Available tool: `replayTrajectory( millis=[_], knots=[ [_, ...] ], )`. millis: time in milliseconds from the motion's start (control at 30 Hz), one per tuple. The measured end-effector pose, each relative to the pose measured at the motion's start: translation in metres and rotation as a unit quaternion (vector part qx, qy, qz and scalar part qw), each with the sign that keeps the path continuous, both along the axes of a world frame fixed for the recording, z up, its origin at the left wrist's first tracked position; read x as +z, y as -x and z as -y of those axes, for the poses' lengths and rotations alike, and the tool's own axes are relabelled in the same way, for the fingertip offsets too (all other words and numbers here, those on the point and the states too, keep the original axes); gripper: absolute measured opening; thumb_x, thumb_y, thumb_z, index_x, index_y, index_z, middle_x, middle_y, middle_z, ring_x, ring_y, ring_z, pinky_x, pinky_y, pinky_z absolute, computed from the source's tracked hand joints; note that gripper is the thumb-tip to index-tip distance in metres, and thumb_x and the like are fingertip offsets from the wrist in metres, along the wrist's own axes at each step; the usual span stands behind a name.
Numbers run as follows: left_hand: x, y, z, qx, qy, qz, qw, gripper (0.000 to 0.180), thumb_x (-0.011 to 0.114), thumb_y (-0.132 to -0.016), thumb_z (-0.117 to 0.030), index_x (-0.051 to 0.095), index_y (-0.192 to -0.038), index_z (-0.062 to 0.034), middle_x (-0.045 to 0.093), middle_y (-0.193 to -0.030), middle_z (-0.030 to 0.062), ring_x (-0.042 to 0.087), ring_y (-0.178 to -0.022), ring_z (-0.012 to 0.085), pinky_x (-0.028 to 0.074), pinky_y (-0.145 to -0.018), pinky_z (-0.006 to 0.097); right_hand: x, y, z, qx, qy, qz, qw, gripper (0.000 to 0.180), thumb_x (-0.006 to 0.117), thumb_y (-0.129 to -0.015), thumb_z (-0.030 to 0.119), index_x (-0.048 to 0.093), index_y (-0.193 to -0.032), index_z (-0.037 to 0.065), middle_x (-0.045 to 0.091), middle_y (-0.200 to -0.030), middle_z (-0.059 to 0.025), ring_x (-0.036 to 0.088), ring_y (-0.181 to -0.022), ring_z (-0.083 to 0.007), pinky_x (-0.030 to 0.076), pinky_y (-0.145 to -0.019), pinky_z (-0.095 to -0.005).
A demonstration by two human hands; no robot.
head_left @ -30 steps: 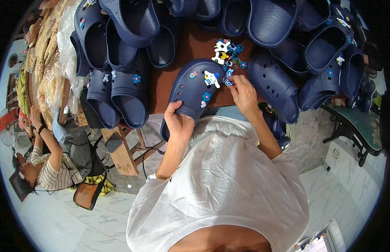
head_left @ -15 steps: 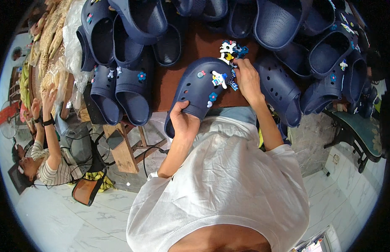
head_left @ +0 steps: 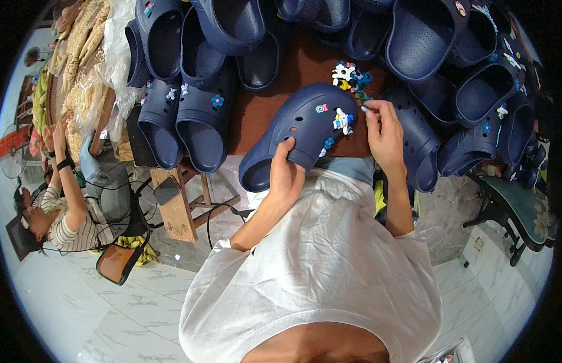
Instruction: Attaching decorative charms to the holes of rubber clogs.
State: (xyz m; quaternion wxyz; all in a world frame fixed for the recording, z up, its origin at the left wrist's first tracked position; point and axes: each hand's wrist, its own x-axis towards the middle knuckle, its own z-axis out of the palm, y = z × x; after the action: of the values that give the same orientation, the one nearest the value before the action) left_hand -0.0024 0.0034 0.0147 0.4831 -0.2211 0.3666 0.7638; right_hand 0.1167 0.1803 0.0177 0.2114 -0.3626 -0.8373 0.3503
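A navy clog (head_left: pixel 281 121) is held by my left hand (head_left: pixel 285 181), its thumb on the upper near the strap and its toe tilted away to the right. On its upper sit a swirl charm (head_left: pixel 321 109), a white-and-blue character charm (head_left: pixel 342 121) and blue flower charms (head_left: pixel 327 144). My right hand (head_left: pixel 387 136) is just right of the toe, fingertips pinched together around a small pale bit too small to name. Beyond the toe, a little heap of white, blue and yellow charms (head_left: pixel 351 75) lies on the brown tabletop (head_left: pixel 244 130).
Several navy clogs (head_left: pixel 205 130) crowd the table's left and far sides; more clogs (head_left: pixel 414 130) stand at the right. A person in a striped top (head_left: pixel 72 227) works at the left beside corn and a plastic bag (head_left: pixel 120 48). A dark green chair (head_left: pixel 514 202) stands at lower right.
My right hand has drawn back from the charm heap, with its fingertips pinched. The clog in my left hand has turned, its toe swinging right. The whole view has shifted slightly.
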Motion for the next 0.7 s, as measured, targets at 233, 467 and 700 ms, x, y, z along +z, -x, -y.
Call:
replayTrajectory(
  millis=[233, 467, 700],
  knots=[
    [0.004, -0.015, -0.007, -0.037, 0.006, -0.106, 0.994, 0.040, 0.054, -0.093, -0.016, 0.046, -0.128, 0.0012, 0.056, -0.124, 0.0116, 0.057, -0.114, 0.0221, 0.046, -0.099, 0.040, 0.023, 0.019, 0.029, 0.154, 0.154, -0.057, 0.974, 0.012, 0.056, -0.093, 0.003, 0.060, -0.104, 0.000, 0.059, -0.093, -0.0075, 0.059, -0.077, -0.0131, 0.046, -0.065, -0.0251],
    [-0.003, -0.022, -0.001, -0.064, -0.013, -0.131, 0.989, 0.041, 0.055, -0.095, -0.016, 0.045, -0.132, -0.0026, 0.051, -0.127, 0.0084, 0.051, -0.118, 0.0178, 0.041, -0.102, 0.034, 0.030, 0.029, 0.031, 0.140, 0.134, -0.048, 0.980, 0.013, 0.061, -0.089, 0.007, 0.062, -0.100, 0.000, 0.062, -0.087, -0.0108, 0.064, -0.073, -0.0209, 0.050, -0.063, -0.0318],
    [0.000, -0.027, -0.003, -0.056, -0.003, -0.166, 0.985, 0.038, 0.054, -0.095, -0.014, 0.046, -0.131, -0.0019, 0.052, -0.126, 0.0086, 0.050, -0.116, 0.0175, 0.040, -0.102, 0.033, 0.022, 0.029, 0.038, 0.098, 0.105, -0.078, 0.987, 0.012, 0.067, -0.087, 0.006, 0.067, -0.098, 0.002, 0.062, -0.085, -0.0046, 0.059, -0.070, -0.0118, 0.046, -0.061, -0.0243]
  ],
)
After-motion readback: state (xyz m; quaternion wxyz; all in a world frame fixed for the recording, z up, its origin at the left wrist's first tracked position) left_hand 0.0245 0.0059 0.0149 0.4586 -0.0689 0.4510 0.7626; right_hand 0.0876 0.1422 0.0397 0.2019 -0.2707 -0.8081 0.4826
